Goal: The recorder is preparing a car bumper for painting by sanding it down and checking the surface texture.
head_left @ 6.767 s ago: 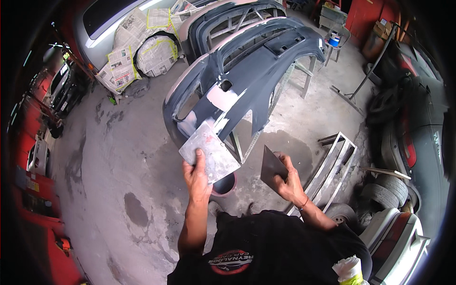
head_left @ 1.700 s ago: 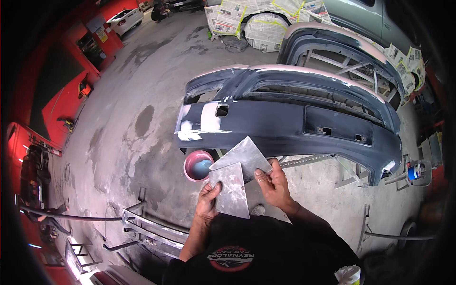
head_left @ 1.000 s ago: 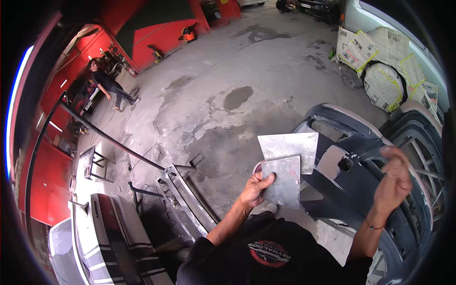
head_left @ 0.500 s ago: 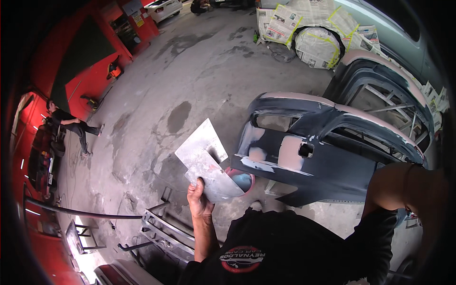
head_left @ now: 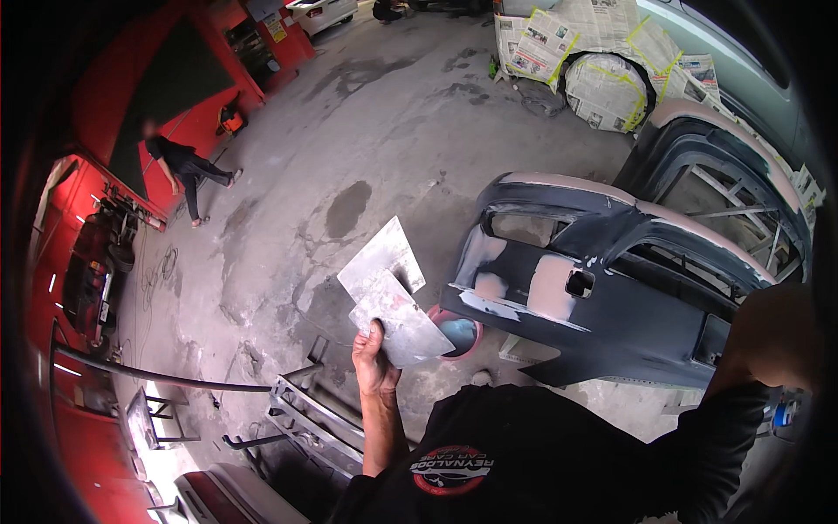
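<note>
Pinched between the thumb and fingers of my left hand (head_left: pixel 377 362) are two thin, flat metal plates. The front plate (head_left: pixel 403 332), grey and smeared, overlaps a paler rear plate (head_left: pixel 387 255) with a dark smudge. Just beyond the front plate's right edge, a pink bucket (head_left: pixel 473 348) on the floor holds bluish liquid and is partly hidden by it. My right arm (head_left: pixel 772 341) is bent and raised at the right edge, its hand out of sight. To the right lies a dark car body panel (head_left: pixel 637 323) with pinkish filler patches.
Another body shell section (head_left: pixel 724 166) stands behind the panel, near a vehicle wheel masked with newspaper (head_left: pixel 607 92). A metal frame (head_left: pixel 314 410) lies at lower left. A person (head_left: pixel 188 166) in dark clothes is at the far left. A blue item (head_left: pixel 786 412) shows by my right arm.
The view has turned slightly left, shifting the scene right. The person at far left has stepped along the red wall. My left hand still grips the plates.
</note>
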Action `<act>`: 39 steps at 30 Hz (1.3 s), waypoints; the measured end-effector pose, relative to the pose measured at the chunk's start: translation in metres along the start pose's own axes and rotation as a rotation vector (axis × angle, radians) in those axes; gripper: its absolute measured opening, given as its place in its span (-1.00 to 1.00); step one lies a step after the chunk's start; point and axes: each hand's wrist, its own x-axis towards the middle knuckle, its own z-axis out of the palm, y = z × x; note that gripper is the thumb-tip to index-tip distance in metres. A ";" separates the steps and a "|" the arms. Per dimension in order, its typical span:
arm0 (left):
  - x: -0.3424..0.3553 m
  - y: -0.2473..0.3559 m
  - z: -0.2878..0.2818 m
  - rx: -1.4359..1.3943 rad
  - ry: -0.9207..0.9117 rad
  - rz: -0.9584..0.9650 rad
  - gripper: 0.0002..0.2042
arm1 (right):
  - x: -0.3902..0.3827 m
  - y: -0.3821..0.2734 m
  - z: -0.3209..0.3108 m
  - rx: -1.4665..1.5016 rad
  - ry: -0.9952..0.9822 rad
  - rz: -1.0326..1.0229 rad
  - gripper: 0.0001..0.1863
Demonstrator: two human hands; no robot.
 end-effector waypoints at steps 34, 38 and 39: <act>0.027 -0.030 -0.001 -0.029 0.025 -0.181 -0.73 | 0.088 0.082 0.204 -0.202 -0.433 -0.163 -0.66; 0.032 -0.043 -0.002 0.020 0.057 -0.233 -0.73 | 0.077 0.064 0.203 -0.127 -0.367 -0.104 -0.74; 0.030 -0.048 0.002 0.020 0.046 -0.267 -0.73 | 0.075 0.060 0.202 -0.152 -0.360 -0.094 -0.74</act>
